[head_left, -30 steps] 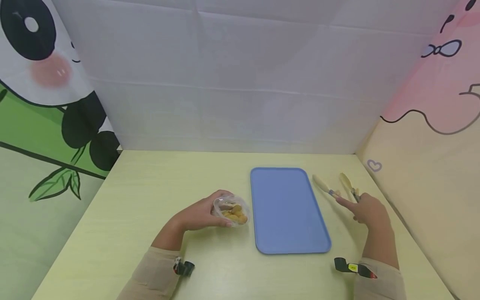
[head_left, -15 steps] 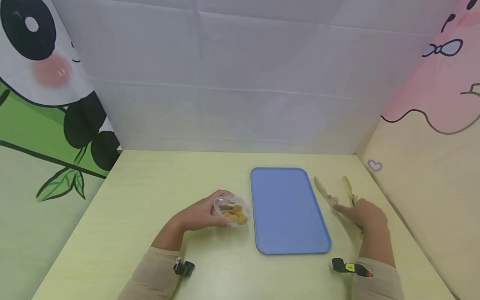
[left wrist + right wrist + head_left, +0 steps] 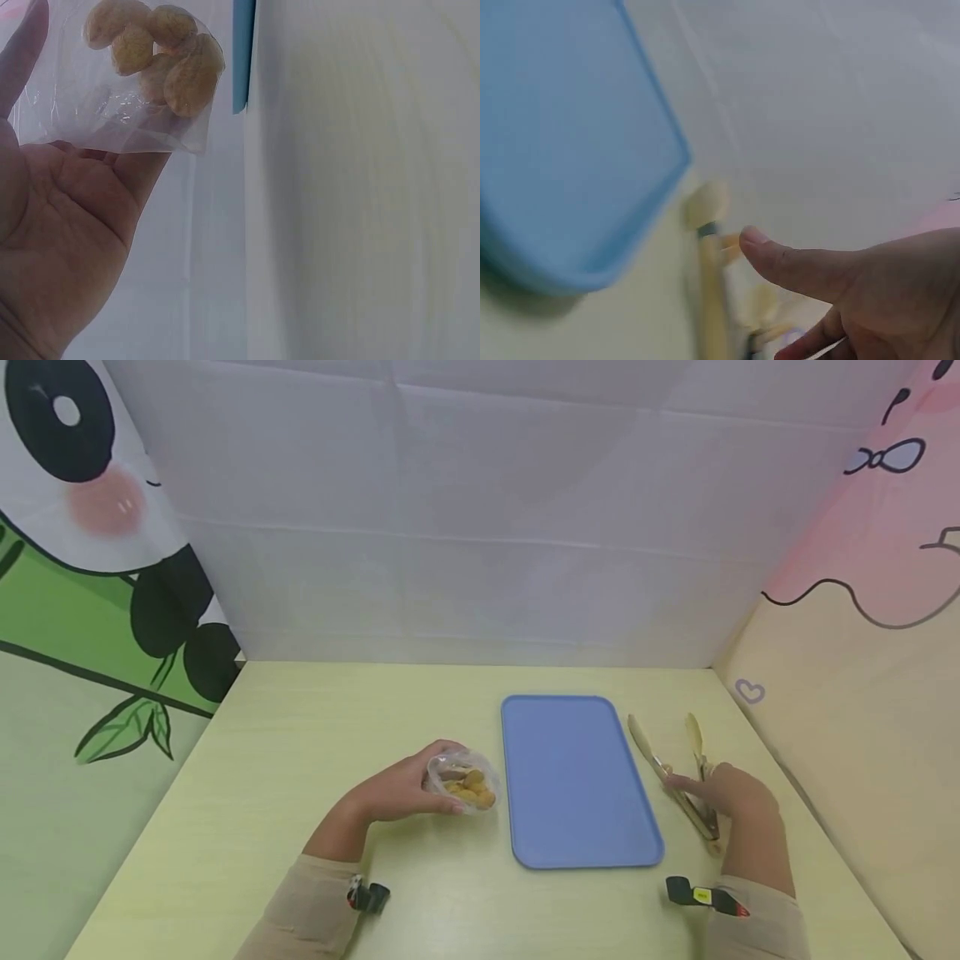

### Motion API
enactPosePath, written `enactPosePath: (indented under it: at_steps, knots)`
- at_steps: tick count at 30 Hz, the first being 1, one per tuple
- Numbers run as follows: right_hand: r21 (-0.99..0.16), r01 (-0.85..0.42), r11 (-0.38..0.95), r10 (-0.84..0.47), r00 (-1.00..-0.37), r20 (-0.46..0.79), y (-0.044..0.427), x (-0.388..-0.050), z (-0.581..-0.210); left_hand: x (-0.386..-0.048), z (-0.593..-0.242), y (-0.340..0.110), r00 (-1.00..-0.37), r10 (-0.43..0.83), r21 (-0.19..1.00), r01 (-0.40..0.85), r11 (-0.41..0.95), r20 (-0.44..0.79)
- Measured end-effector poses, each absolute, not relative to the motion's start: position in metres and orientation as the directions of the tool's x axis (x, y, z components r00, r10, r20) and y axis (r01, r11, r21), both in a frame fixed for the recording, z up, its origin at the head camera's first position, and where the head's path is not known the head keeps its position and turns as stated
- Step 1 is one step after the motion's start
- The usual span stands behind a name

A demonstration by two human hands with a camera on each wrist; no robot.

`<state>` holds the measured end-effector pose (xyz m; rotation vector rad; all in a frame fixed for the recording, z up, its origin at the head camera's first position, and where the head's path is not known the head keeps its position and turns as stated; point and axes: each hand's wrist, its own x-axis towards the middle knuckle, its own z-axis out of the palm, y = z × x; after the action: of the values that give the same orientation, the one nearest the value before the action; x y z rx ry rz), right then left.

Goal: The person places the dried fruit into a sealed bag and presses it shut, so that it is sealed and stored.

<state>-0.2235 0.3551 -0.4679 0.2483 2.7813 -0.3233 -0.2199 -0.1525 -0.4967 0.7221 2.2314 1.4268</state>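
My left hand [image 3: 405,785] grips a clear plastic bag [image 3: 441,767] with several round yellow-brown pieces [image 3: 472,787] inside, left of the blue tray. The left wrist view has the fingers and thumb around the bag [image 3: 82,105]. Right of the tray, gold-coloured tongs [image 3: 647,747] lie on the table with their two arms spread and tips pointing away. Over the tongs is my right hand [image 3: 731,789], its thumb stretched toward the left arm. In the right wrist view the thumb looks straight beside the blurred tongs [image 3: 714,300]; whether it touches them is hard to tell.
A blue rectangular tray [image 3: 581,781] lies on the pale yellow table [image 3: 360,710] between the hands. White cloth [image 3: 472,527] closes off the back, and printed cartoon panels stand at both sides. Each sleeve carries a small black wrist camera [image 3: 367,895].
The tongs have come down toward the table, and their hinge end now shows below my right hand, which has loosened its hold. The left hand and bag stay put.
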Motion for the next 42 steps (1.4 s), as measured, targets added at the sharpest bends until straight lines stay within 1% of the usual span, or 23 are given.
enactPosePath:
  at_steps: [3, 5, 7, 9, 10, 12, 14, 17, 19, 22, 26, 29, 35, 38, 42]
  knots:
    - [-0.26, 0.12, 0.958, 0.065, -0.975, -0.211, 0.357, -0.22, -0.451, -0.221, -0.497, -0.153, -0.791, 0.611, 0.909, 0.221, 0.353, -0.045]
    - [-0.321, 0.014, 0.947, -0.015, -0.996, -0.088, 0.35, -0.215, -0.435, -0.221, -0.498, -0.153, -0.79, 0.611, 0.909, 0.223, 0.352, -0.042]
    - [-0.382, -0.12, 0.917, -0.111, -0.993, 0.046, 0.332, -0.211, -0.422, -0.222, -0.497, -0.153, -0.786, 0.617, 0.911, 0.225, 0.345, -0.04]
    - [-0.405, -0.263, 0.875, -0.217, -0.963, 0.158, 0.308, -0.206, -0.411, -0.222, -0.497, -0.153, -0.781, 0.623, 0.914, 0.226, 0.336, -0.036]
    - [-0.407, -0.337, 0.849, -0.272, -0.939, 0.211, 0.294, -0.204, -0.408, -0.222, -0.497, -0.153, -0.777, 0.628, 0.918, 0.225, 0.326, -0.033]
    - [-0.404, -0.465, 0.787, -0.369, -0.881, 0.295, 0.265, -0.2, -0.406, -0.222, -0.496, -0.153, -0.77, 0.638, 0.921, 0.231, 0.313, -0.024]
    - [-0.387, -0.572, 0.723, -0.462, -0.817, 0.345, 0.238, -0.197, -0.407, -0.222, -0.496, -0.152, -0.762, 0.647, 0.924, 0.235, 0.301, -0.017]
    - [-0.34, -0.689, 0.64, -0.579, -0.724, 0.376, 0.202, -0.193, -0.413, -0.222, -0.496, -0.151, -0.751, 0.66, 0.928, 0.241, 0.283, -0.006]
    - [-0.309, -0.736, 0.602, -0.636, -0.676, 0.372, 0.182, -0.192, -0.419, -0.222, -0.497, -0.151, -0.742, 0.67, 0.933, 0.241, 0.267, 0.0]
    - [-0.269, -0.78, 0.565, -0.698, -0.626, 0.348, 0.16, -0.192, -0.427, -0.222, -0.498, -0.149, -0.719, 0.695, 0.945, 0.233, 0.229, 0.009]
    - [-0.221, -0.816, 0.534, -0.752, -0.577, 0.317, 0.142, -0.193, -0.435, -0.222, -0.5, -0.146, -0.673, 0.739, 0.963, 0.217, 0.16, 0.029]
    - [-0.199, -0.829, 0.522, -0.776, -0.559, 0.292, 0.134, -0.193, -0.44, -0.223, -0.5, -0.144, -0.642, 0.766, 0.971, 0.209, 0.117, 0.046]
    - [-0.183, -0.827, 0.531, -0.788, -0.562, 0.252, 0.127, -0.193, -0.445, -0.221, -0.497, -0.141, -0.61, 0.791, 0.977, 0.195, 0.087, 0.051]
    - [-0.178, -0.831, 0.528, -0.788, -0.557, 0.262, 0.126, -0.193, -0.445, -0.219, -0.497, -0.14, -0.599, 0.799, 0.98, 0.182, 0.075, 0.049]
    - [-0.198, -0.831, 0.52, -0.776, -0.557, 0.297, 0.127, -0.195, -0.445, -0.218, -0.497, -0.139, -0.584, 0.81, 0.992, 0.122, 0.026, 0.051]
